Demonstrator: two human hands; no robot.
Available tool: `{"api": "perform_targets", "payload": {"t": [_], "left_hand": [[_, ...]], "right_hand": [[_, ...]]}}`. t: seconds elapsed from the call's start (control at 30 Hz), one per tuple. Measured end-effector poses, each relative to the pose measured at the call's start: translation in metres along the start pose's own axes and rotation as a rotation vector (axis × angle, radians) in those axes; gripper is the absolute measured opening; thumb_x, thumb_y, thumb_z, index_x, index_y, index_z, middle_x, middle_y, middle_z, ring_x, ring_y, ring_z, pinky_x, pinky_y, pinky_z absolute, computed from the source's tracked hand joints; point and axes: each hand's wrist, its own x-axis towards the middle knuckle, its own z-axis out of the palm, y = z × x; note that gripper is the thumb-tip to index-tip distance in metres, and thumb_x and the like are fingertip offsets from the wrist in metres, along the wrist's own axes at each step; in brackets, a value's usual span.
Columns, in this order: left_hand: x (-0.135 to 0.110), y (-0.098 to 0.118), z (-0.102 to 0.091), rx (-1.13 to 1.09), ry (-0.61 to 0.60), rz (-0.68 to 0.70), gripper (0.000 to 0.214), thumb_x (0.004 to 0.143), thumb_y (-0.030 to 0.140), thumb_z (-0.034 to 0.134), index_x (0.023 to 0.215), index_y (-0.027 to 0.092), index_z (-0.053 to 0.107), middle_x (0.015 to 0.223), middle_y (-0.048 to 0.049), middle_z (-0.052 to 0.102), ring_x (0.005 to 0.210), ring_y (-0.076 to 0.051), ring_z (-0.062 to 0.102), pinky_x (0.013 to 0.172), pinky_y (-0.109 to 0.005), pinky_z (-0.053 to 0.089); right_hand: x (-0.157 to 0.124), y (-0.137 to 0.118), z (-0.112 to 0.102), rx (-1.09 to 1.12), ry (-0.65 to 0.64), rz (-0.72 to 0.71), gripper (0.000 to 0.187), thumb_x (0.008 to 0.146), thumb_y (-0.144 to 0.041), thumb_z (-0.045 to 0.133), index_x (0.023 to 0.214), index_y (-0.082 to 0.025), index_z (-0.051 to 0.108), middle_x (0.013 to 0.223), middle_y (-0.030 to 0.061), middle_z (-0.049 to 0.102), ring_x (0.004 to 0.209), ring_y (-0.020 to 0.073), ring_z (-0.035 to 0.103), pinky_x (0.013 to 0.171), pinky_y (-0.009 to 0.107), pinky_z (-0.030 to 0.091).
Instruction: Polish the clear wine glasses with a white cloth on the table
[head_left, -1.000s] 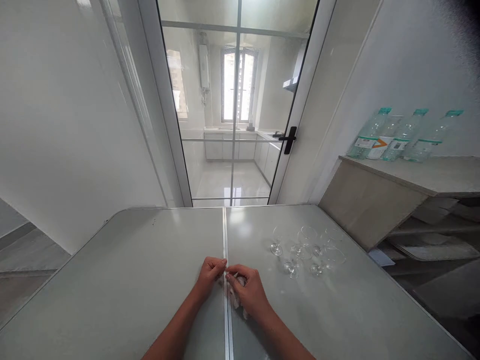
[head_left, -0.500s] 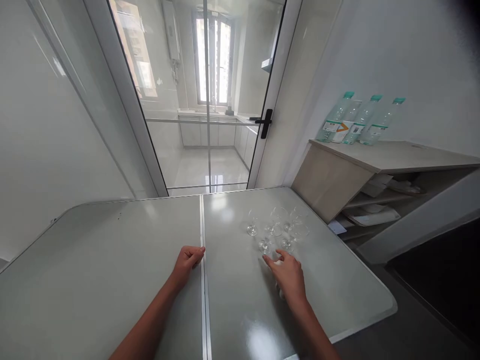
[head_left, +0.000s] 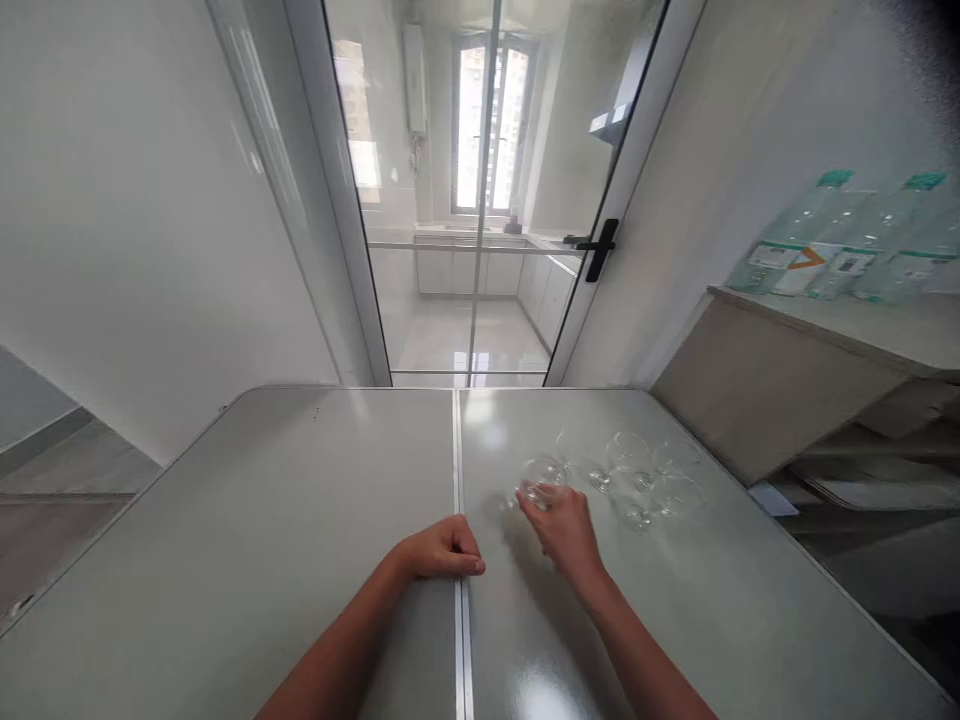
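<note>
My right hand (head_left: 566, 530) is closed round a small clear stemmed glass (head_left: 541, 482), held tipped a little above the grey table (head_left: 300, 540). Several more clear stemmed glasses (head_left: 637, 475) stand in a cluster on the table just right of that hand. My left hand (head_left: 442, 552) rests on the table by the centre seam, fingers curled in a loose fist; I cannot see anything in it.
A metal seam (head_left: 458, 560) runs down the table's middle. A glass door with a black handle (head_left: 598, 250) stands behind the table. At the right, a wooden shelf unit (head_left: 795, 370) carries plastic water bottles (head_left: 825, 240). The table's right edge lies near the shelf.
Both hands were together at the seam. My right hand reached right to the glasses and has taken hold of one, drawing it toward the seam. My left hand stayed by the seam.
</note>
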Motion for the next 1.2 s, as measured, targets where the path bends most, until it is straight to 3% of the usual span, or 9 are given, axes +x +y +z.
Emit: {"api": "perform_targets", "payload": {"t": [0.13,0.27,0.5,0.6,0.67,0.8,0.97,1.07,1.2], "left_hand": [[-0.001,0.000,0.000,-0.054,-0.090,-0.037,0.065,0.087,0.057,0.066,0.048,0.020,0.029,0.050,0.0055,0.021,0.049,-0.009,0.019,0.050,-0.033,0.015],[-0.002,-0.002,0.000,-0.067,-0.075,-0.028,0.065,0.088,0.056,0.065,0.049,0.020,0.027,0.050,0.0052,0.021,0.049,-0.009,0.018,0.050,-0.033,0.014],[-0.002,-0.007,-0.001,-0.020,-0.039,0.016,0.065,0.091,0.058,0.058,0.050,0.020,0.024,0.048,0.0055,0.018,0.049,-0.009,0.014,0.052,-0.033,0.011],[-0.002,-0.014,-0.003,0.003,0.012,-0.006,0.065,0.092,0.060,0.055,0.052,0.020,0.022,0.051,0.0054,0.018,0.050,-0.009,0.015,0.053,-0.032,0.011],[0.000,-0.016,-0.004,0.030,0.064,-0.009,0.063,0.092,0.060,0.053,0.054,0.020,0.022,0.053,0.0052,0.018,0.052,-0.009,0.016,0.053,-0.031,0.013],[0.015,-0.010,0.004,0.141,0.290,-0.086,0.056,0.095,0.056,0.050,0.059,0.020,0.028,0.060,0.0048,0.023,0.056,-0.010,0.023,0.055,-0.028,0.018],[0.054,-0.004,0.028,0.364,0.611,-0.166,0.031,0.093,0.047,0.054,0.081,0.020,0.059,0.061,0.0050,0.044,0.058,-0.013,0.042,0.059,-0.025,0.030],[0.086,-0.002,0.035,0.480,0.672,-0.204,0.021,0.090,0.038,0.056,0.087,0.020,0.067,0.059,0.0042,0.053,0.057,-0.015,0.050,0.061,-0.026,0.034],[0.140,0.000,0.033,0.495,0.782,-0.296,0.026,0.086,0.035,0.063,0.106,0.019,0.069,0.067,0.0008,0.066,0.071,-0.018,0.064,0.071,-0.027,0.044]], "right_hand": [[0.046,-0.064,0.057,0.034,-0.211,-0.153,0.022,0.086,-0.030,0.065,0.084,-0.019,0.084,0.088,0.0087,0.081,0.079,0.0218,0.073,0.069,0.024,0.047],[0.080,-0.092,0.108,0.022,-0.290,-0.155,0.016,0.081,-0.030,0.072,0.083,-0.019,0.084,0.080,0.0068,0.080,0.071,0.0188,0.071,0.061,0.022,0.043],[0.090,-0.101,0.130,0.000,-0.317,-0.102,0.019,0.077,-0.035,0.078,0.091,-0.023,0.083,0.088,0.0056,0.081,0.082,0.0202,0.073,0.068,0.023,0.047],[0.087,-0.094,0.110,0.033,-0.288,-0.051,0.036,0.073,-0.041,0.083,0.106,-0.026,0.081,0.089,0.0013,0.081,0.084,0.0180,0.074,0.072,0.021,0.049],[0.075,-0.077,0.083,0.075,-0.210,-0.011,0.033,0.077,-0.042,0.079,0.106,-0.026,0.080,0.092,0.0004,0.081,0.087,0.0173,0.074,0.078,0.021,0.050],[0.018,-0.011,0.010,0.050,-0.032,0.160,0.015,0.082,-0.034,0.071,0.083,-0.024,0.082,0.085,0.0030,0.080,0.084,0.0201,0.074,0.079,0.024,0.050],[-0.047,0.081,-0.064,-0.368,0.110,0.541,0.022,0.082,-0.038,0.065,0.082,-0.022,0.079,0.086,0.0118,0.078,0.082,0.0270,0.073,0.070,0.030,0.048],[-0.044,0.111,-0.083,-0.387,0.183,0.614,0.042,0.081,-0.056,0.064,0.099,-0.021,0.077,0.092,0.0134,0.078,0.087,0.0300,0.072,0.068,0.031,0.048],[-0.020,0.123,-0.084,-0.278,0.263,0.592,0.056,0.077,-0.064,0.065,0.110,-0.019,0.076,0.098,0.0144,0.079,0.092,0.0321,0.072,0.069,0.032,0.048]]}}
